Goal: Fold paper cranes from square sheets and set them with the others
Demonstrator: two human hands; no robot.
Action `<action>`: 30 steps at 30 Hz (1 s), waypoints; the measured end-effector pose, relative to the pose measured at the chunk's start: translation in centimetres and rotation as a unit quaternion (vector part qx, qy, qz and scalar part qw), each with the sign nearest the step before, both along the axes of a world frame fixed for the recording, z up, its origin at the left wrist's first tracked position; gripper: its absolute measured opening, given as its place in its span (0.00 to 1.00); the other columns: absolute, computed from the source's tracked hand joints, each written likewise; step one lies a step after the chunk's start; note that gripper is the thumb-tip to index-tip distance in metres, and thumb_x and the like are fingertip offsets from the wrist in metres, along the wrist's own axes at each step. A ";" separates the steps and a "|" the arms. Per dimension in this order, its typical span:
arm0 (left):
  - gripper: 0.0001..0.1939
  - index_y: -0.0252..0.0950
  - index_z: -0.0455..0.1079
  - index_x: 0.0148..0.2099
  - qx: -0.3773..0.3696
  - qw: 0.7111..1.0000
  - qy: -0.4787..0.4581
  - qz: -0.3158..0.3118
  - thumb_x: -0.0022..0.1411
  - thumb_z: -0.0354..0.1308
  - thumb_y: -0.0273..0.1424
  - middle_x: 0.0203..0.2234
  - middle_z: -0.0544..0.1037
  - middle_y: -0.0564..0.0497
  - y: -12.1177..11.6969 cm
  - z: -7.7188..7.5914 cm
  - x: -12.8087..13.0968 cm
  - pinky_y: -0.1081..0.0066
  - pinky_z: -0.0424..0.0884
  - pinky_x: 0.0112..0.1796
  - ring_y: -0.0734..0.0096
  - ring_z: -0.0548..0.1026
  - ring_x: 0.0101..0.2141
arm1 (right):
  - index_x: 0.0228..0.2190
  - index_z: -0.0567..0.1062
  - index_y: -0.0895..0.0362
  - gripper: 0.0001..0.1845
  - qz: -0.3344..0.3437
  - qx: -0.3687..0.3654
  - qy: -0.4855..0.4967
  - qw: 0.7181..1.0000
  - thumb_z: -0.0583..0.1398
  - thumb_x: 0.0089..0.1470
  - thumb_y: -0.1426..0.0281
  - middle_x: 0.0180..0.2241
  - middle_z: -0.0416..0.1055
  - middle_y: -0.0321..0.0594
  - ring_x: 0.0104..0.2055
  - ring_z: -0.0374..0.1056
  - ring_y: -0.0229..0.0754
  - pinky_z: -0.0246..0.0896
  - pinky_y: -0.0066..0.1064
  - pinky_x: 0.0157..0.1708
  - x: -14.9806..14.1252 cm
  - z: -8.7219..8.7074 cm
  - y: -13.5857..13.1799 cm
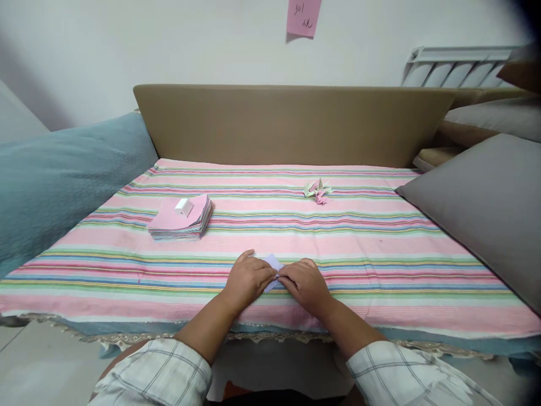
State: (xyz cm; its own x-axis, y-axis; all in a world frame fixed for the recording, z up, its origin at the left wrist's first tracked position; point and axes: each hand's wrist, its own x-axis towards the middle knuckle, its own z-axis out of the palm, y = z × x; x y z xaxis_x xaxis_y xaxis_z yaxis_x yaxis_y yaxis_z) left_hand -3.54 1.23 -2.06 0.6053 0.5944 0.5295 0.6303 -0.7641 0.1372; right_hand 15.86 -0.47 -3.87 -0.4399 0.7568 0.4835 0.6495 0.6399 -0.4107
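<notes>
A small lavender piece of folded paper (273, 261) lies on the striped cloth near its front edge, partly hidden under my fingers. My left hand (249, 280) grips its left side, with the fingertips pressed together at the middle of the paper. From the other side my right hand (306, 283) pinches the paper, its fingertips almost meeting those of the left. Farther back to the right sit several folded paper figures (318, 190) in pale green and pink, which look like origami cranes.
On the left stands a stack of coloured paper sheets (181, 221) with a small white block (183, 207) on top. A grey cushion (486, 208) borders the right side, a blue-covered armrest (76, 175) the left. Behind rises a brown backrest (291, 124).
</notes>
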 end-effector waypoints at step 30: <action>0.08 0.41 0.71 0.31 -0.126 0.991 -0.039 0.020 0.61 0.54 0.33 0.29 0.78 0.57 0.1 0.4 0.5 0.57 0.44 0.55 0.73 0.72 0.35 | 0.29 0.74 0.54 0.12 -0.041 -0.004 0.030 0.999 0.53 0.59 0.65 0.27 0.75 0.35 0.32 0.68 0.37 0.50 0.32 0.40 -0.3 -0.4 0.1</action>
